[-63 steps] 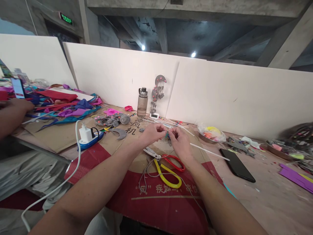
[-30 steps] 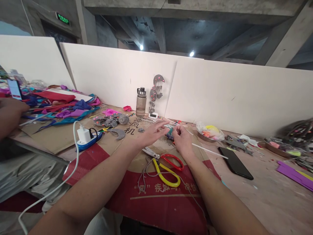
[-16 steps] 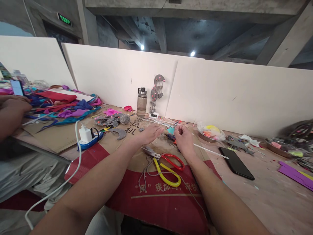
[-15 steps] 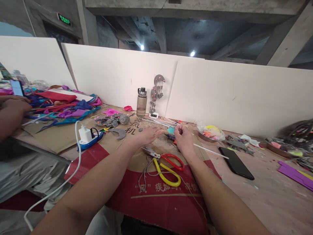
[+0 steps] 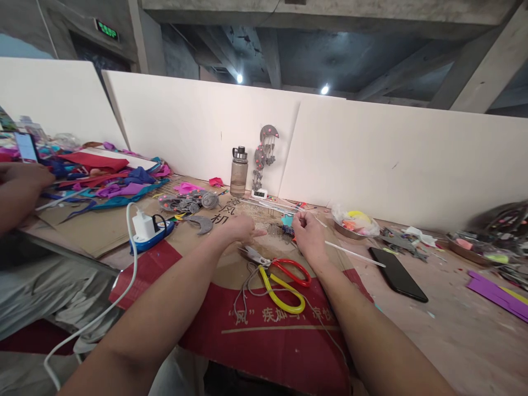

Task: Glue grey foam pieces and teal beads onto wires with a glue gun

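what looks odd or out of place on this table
The thin whitish rod beyond the person's right hand lies askew, its end over the flat black phone. Also, thin grey cord sprawls in loose loops beside and across the metal-bladed scissors with mismatched red and yellow handles.
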### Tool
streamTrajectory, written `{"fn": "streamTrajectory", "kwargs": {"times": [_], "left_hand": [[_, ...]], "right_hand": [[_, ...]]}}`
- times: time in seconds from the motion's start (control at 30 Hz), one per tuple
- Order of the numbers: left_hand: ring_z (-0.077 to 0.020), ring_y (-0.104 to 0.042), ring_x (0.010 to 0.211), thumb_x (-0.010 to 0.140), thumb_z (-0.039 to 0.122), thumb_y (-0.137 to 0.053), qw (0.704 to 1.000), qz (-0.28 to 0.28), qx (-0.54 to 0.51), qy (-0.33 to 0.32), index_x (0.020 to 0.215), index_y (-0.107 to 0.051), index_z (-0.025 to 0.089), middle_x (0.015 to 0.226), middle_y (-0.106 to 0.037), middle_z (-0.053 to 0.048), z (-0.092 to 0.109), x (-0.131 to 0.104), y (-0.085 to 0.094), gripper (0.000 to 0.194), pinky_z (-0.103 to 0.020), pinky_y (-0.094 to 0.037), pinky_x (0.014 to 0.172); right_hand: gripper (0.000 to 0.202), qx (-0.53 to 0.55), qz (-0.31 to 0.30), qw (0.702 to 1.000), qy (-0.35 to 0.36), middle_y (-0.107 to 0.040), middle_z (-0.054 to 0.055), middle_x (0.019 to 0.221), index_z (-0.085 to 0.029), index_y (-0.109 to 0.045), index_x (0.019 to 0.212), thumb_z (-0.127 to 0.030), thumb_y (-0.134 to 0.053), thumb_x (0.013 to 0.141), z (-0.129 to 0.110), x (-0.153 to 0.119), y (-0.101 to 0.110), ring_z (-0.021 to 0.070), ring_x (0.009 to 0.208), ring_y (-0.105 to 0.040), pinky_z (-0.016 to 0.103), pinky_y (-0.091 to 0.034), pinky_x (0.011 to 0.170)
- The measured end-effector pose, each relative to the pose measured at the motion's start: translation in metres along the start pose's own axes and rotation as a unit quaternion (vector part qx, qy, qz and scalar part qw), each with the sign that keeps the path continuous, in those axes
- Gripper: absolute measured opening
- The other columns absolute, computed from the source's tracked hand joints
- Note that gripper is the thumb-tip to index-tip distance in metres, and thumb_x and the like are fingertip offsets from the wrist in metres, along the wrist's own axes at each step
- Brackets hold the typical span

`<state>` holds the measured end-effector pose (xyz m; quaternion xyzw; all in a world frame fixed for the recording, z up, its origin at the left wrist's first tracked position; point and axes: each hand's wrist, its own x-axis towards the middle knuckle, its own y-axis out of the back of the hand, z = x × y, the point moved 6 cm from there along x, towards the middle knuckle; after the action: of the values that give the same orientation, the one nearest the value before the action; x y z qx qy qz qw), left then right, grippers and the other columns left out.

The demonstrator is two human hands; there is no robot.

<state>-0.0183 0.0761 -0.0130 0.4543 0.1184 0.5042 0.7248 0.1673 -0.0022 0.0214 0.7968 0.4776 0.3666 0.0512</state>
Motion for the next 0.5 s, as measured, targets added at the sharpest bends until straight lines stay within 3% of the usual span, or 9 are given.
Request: {"fn": "streamTrajectory", "kwargs": {"times": [0.03,0.13,0.2,0.33,0.5], "left_hand": [[-0.0181,-0.050,0.058,0.073,0.055,-0.061,1.000,-0.019,0.012,0.020,0.045,-0.059,0.019,0.046,-0.050,-0.005,-0.001,0.001,0.001,0.045,-0.029,-0.037,0.064],[-0.0140,-0.045,0.055,0.077,0.043,-0.056,0.997,0.081,-0.005,0.017,0.058,-0.062,0.017,0.053,-0.053,-0.001,0.009,0.001,0.022,0.033,-0.026,-0.031,0.057],[-0.0126,-0.045,0.057,0.075,0.039,-0.056,0.992,0.113,-0.062,0.008,0.065,-0.064,0.016,0.059,-0.057,0.000,0.017,-0.001,0.028,0.026,-0.025,-0.031,0.056],[-0.0107,-0.041,0.052,0.078,0.043,-0.055,0.994,0.076,-0.083,0.000,0.060,-0.062,0.016,0.053,-0.053,0.002,0.032,-0.005,0.022,0.033,-0.025,-0.029,0.054],[-0.0139,-0.053,0.061,0.087,0.048,-0.043,0.993,0.087,-0.082,-0.021,0.063,-0.065,0.016,0.063,-0.064,-0.002,0.041,-0.006,0.018,0.045,-0.026,-0.036,0.058]], "right_hand": [[0.015,0.000,-0.003,1.000,0.001,-0.052,-0.002,0.061,-0.021,-0.053,0.071,-0.034,-0.045,0.075,0.000,0.000,0.000,0.0140,0.057,-0.044,0.026,-0.034,0.059],[0.016,0.001,-0.020,1.000,0.009,-0.051,-0.002,0.060,-0.021,-0.052,0.070,-0.034,-0.045,0.075,-0.001,-0.001,-0.003,0.0145,0.057,-0.044,0.027,-0.034,0.058],[0.016,-0.002,-0.036,0.999,0.017,-0.051,-0.002,0.059,-0.022,-0.052,0.070,-0.035,-0.046,0.076,-0.002,-0.002,-0.005,0.0143,0.056,-0.043,0.027,-0.033,0.058],[0.018,0.003,-0.053,0.998,0.034,-0.048,-0.003,0.058,-0.021,-0.053,0.072,-0.037,-0.046,0.079,-0.006,-0.005,-0.009,0.0134,0.055,-0.041,0.026,-0.033,0.057],[0.020,0.015,-0.058,0.997,0.047,-0.046,-0.004,0.058,-0.021,-0.052,0.071,-0.039,-0.047,0.080,-0.009,-0.007,-0.010,0.0131,0.054,-0.041,0.026,-0.032,0.056]]}}
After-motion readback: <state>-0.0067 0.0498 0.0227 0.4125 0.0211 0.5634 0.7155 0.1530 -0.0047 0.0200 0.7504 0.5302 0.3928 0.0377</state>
